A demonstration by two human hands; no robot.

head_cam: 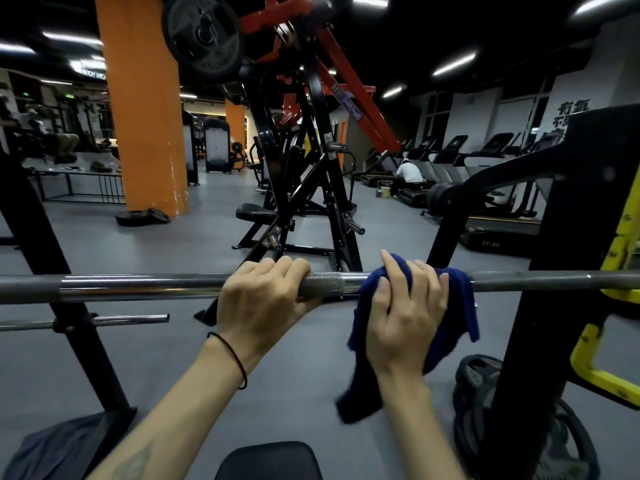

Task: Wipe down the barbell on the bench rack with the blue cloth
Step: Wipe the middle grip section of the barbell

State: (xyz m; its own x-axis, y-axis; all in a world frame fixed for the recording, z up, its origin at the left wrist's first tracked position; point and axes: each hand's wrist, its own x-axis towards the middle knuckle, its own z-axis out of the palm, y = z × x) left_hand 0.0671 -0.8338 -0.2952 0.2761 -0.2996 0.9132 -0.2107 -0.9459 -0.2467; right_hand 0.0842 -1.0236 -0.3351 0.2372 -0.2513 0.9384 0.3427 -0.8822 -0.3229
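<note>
Barbell [145, 284] — a steel shaft with a polished band and a knurled section, no legible marking on it — lies horizontally across the bench rack [540, 258], whose black uprights carry yellow brackets. Left hand [263, 299] grips the bare shaft with curled fingers; right hand [407, 317] wraps the dark blue cloth [460, 306] over the bar just beside it, the loose end hanging below. Readable text — Chinese characters on the white wall [568, 109], partly hidden.

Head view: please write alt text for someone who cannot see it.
A person's right hand presses a blue cloth over a steel barbell lying across a bench rack, while the left hand grips the bare bar beside it. Behind lies a dim gym with an orange pillar, black machines and treadmills.
</note>
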